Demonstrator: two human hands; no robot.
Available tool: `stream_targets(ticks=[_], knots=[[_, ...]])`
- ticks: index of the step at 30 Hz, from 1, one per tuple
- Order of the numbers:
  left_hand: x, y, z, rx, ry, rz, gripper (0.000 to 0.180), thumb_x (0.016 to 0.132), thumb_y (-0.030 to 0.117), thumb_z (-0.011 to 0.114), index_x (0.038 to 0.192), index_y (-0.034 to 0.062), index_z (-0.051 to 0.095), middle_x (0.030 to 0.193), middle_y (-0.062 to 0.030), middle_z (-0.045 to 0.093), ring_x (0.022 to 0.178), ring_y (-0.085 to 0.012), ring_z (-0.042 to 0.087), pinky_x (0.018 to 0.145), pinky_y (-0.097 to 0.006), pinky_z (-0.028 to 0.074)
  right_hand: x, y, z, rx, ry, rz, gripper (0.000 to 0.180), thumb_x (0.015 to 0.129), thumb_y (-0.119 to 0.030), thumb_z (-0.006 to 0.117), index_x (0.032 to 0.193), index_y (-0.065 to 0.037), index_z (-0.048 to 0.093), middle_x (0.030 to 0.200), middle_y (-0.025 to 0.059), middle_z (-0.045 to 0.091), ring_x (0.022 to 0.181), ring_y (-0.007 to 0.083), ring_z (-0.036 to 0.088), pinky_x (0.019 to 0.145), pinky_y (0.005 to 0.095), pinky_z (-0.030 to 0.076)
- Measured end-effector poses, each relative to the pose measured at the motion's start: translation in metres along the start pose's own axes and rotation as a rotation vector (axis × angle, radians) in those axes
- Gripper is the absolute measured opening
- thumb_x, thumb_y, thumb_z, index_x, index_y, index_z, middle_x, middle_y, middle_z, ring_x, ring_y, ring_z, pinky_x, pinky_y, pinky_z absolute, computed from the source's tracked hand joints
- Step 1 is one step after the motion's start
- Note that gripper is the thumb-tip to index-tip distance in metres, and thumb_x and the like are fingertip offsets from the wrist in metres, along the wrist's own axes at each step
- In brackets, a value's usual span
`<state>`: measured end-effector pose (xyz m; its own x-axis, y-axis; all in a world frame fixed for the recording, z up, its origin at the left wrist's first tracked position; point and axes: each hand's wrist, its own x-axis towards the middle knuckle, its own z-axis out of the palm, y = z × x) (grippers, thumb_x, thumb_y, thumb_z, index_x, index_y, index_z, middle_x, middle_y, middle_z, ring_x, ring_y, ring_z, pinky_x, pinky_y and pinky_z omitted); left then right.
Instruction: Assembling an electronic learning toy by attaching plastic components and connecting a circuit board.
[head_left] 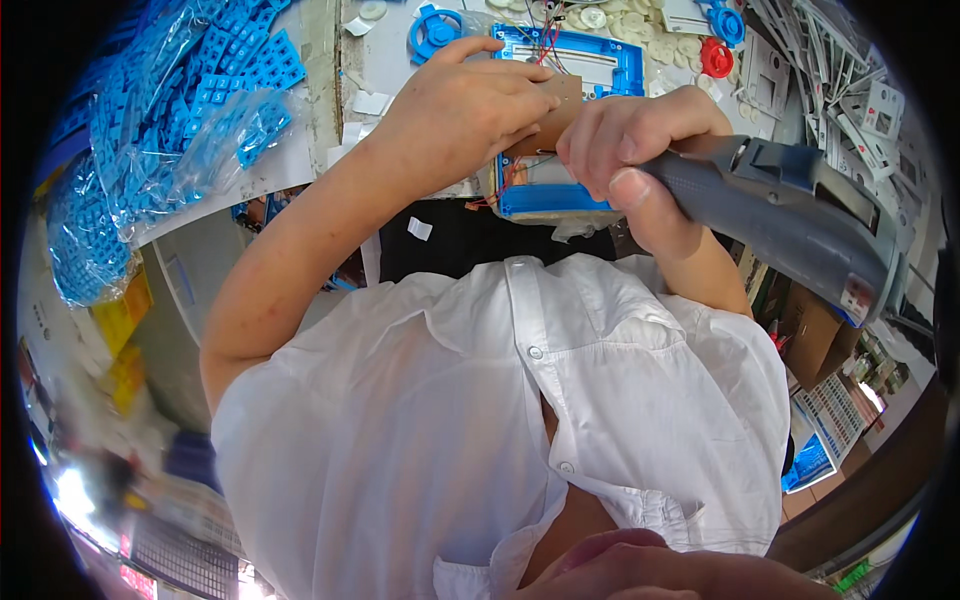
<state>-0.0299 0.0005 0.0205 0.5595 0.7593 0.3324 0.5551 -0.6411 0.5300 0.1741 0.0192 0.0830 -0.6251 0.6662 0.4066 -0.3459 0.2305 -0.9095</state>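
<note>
A blue plastic housing (pixel 562 209) lies at the table's near edge, with thin red and dark wires at its far and left sides. A brown board (pixel 566 90) sits across its middle. Over the left part of this housing, my left hand (pixel 462 105) rests with its fingers stretched out and spread, some of them touching the board. My right hand (pixel 640 160) is closed round the narrow end of a dark grey power tool (pixel 790 205). The tool's thick body points to the lower right; its tip is hidden behind my fingers.
Blue keypad-like plastic parts (pixel 215 85) in clear bags pile up at the left. Round cream-coloured discs (pixel 640 30), a blue ring part (pixel 436 33) and a red one (pixel 716 58) lie beyond the housing. Grey-white flat parts (pixel 850 90) are heaped at the far right.
</note>
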Motion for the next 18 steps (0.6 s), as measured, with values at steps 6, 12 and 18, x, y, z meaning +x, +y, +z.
stream_targets(ticks=[6, 12, 18], knots=[[-0.001, 0.000, 0.003, -0.011, -0.002, -0.017, 0.032, 0.085, 0.012, 0.072, 0.117, 0.0152, 0.070, 0.123, -0.0043, 0.073, 0.124, -0.0218, 0.063, 0.114, -0.048, 0.036, 0.005, -0.006, 0.001, -0.076, -0.154, 0.015, 0.020, 0.097, -0.006, 0.062, 0.094, -0.007, 0.043, 0.064, 0.0064, 0.052, 0.056, 0.0180, 0.047, 0.055, 0.0350, 0.043], [0.001, 0.001, 0.005, -0.035, 0.033, -0.038, 0.030, 0.085, 0.015, 0.074, 0.115, 0.0140, 0.071, 0.121, -0.0033, 0.073, 0.125, -0.0221, 0.063, 0.115, -0.049, 0.035, 0.004, -0.003, -0.006, -0.047, -0.137, 0.018, 0.019, 0.096, -0.011, 0.065, 0.102, -0.006, 0.047, 0.064, 0.0050, 0.053, 0.055, 0.0183, 0.048, 0.053, 0.0354, 0.044], [-0.004, 0.013, 0.008, -0.053, 0.156, 0.013, 0.020, 0.086, 0.014, 0.076, 0.106, 0.0113, 0.075, 0.113, -0.0017, 0.075, 0.122, -0.0215, 0.066, 0.117, -0.055, 0.031, 0.027, -0.033, -0.036, 0.141, -0.178, -0.115, 0.031, 0.099, -0.026, 0.061, 0.122, -0.009, 0.049, 0.066, -0.0005, 0.052, 0.059, 0.0159, 0.051, 0.056, 0.0352, 0.045]])
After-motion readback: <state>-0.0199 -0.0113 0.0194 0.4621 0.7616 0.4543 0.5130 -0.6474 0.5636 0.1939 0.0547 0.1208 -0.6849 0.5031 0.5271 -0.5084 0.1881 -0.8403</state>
